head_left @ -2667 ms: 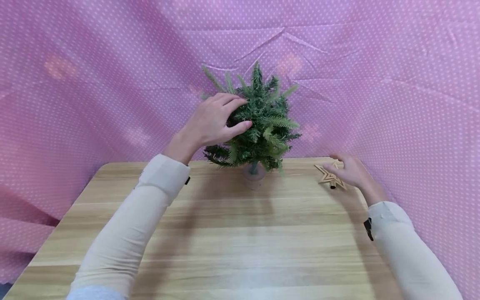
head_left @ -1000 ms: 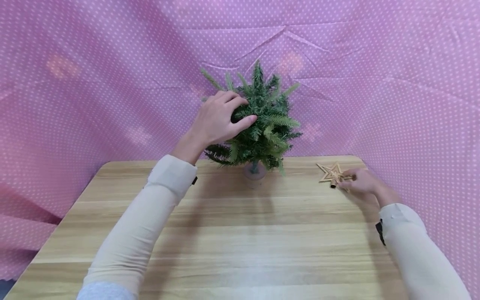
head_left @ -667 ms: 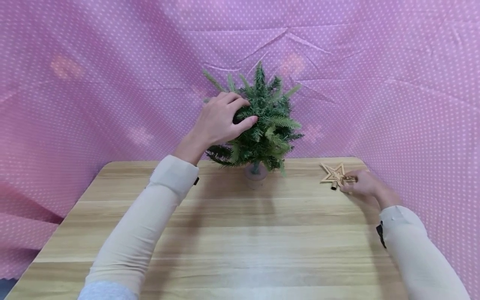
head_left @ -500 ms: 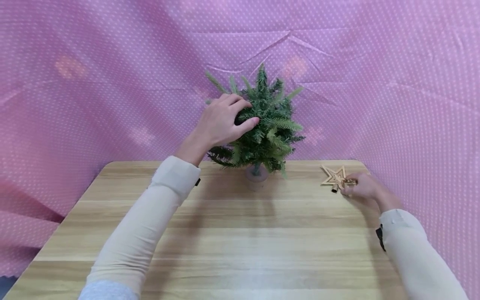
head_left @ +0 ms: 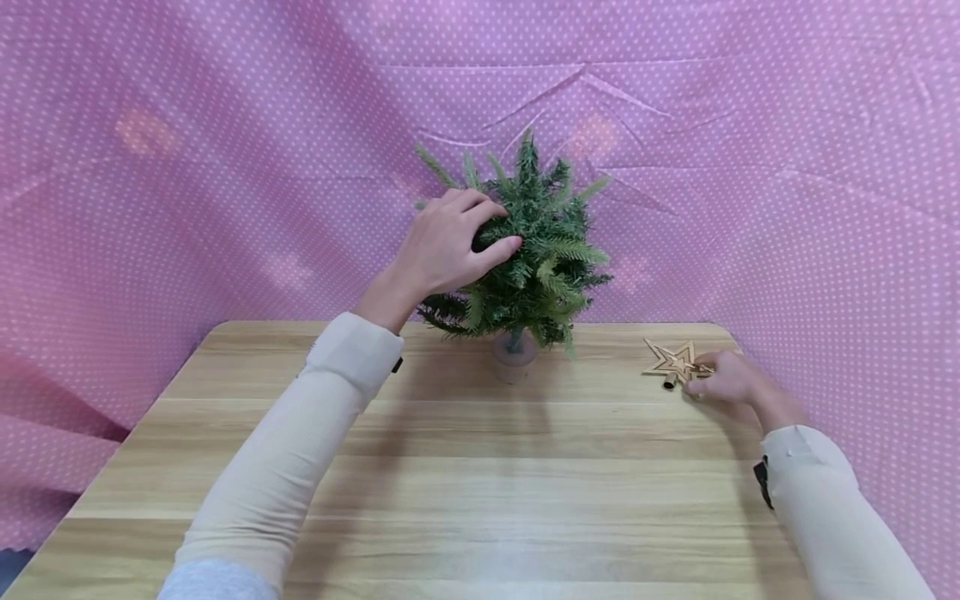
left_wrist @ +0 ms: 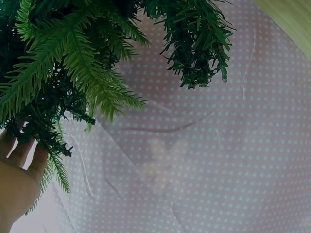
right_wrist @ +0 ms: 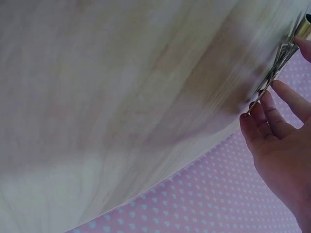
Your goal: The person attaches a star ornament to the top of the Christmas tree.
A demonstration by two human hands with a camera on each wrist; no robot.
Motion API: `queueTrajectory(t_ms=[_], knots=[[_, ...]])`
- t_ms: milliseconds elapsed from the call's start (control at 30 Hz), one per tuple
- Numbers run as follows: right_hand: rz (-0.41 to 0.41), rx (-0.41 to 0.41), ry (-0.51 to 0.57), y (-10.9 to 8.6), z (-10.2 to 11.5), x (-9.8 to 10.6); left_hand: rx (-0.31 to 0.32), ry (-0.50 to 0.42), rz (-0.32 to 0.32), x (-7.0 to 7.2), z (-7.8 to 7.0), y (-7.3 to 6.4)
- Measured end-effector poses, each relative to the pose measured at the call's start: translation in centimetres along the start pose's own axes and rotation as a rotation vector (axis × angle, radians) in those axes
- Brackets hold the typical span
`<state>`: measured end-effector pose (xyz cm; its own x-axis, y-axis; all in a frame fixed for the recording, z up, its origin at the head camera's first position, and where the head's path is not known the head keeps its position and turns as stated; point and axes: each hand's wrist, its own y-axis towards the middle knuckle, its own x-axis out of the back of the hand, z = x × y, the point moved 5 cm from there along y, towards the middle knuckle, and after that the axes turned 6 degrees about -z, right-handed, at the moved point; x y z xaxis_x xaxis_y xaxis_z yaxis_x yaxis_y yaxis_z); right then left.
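A small artificial Christmas tree (head_left: 555,267) stands upright in a pale pot (head_left: 513,354) at the table's far side. My left hand (head_left: 442,250) grips its upper left branches, with the thumb in front; in the left wrist view the fingertips vanish among the needles. At the far right, my right hand (head_left: 731,382) pinches one point of a gold star tree topper (head_left: 677,365). The star's short tube socket (head_left: 669,383) faces the near side. In the right wrist view the star (right_wrist: 277,65) appears edge-on between thumb and fingers.
The light wooden table (head_left: 480,483) spans the lower view, with rounded far corners. Pink dotted cloth (head_left: 750,125) hangs close behind the tree and along the sides. A sleeve (head_left: 262,467) crosses the table's left part.
My right hand has come down from above the star to its right point and now pinches it. The star has tilted slightly. My left hand has stayed on the tree.
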<state>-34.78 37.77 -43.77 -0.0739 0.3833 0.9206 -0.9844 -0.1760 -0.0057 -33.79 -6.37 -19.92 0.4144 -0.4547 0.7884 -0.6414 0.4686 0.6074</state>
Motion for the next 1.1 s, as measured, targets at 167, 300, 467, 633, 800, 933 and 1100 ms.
queueTrajectory(t_ms=[167, 300, 467, 633, 800, 933, 1100], knots=[[0.002, 0.002, 0.000, 0.0, 0.3, 0.0, -0.010, 0.005, 0.001, 0.0, 0.0, 0.0], [0.005, 0.009, 0.025, -0.1, 0.7, 0.1, -0.022, 0.014, -0.004, -0.1, -0.1, 0.0], [-0.020, 0.032, 0.084, 0.3, 1.3, 0.2, -0.035, 0.029, -0.009, 0.0, -0.2, 0.1], [-0.072, 0.073, 0.061, 0.7, 2.2, 0.5, -0.043, 0.035, -0.011, 0.1, -0.2, 0.1], [-0.119, 0.124, 0.022, 1.0, 3.2, 1.1, -0.045, 0.030, 0.000, 0.1, -0.2, 0.1], [-0.125, 0.138, -0.001, 1.0, 4.0, 1.3, -0.048, 0.026, 0.011, 0.1, -0.2, 0.1], [-0.127, 0.123, -0.010, 0.9, 4.5, 1.4, -0.051, 0.031, 0.023, 0.1, -0.2, 0.2]])
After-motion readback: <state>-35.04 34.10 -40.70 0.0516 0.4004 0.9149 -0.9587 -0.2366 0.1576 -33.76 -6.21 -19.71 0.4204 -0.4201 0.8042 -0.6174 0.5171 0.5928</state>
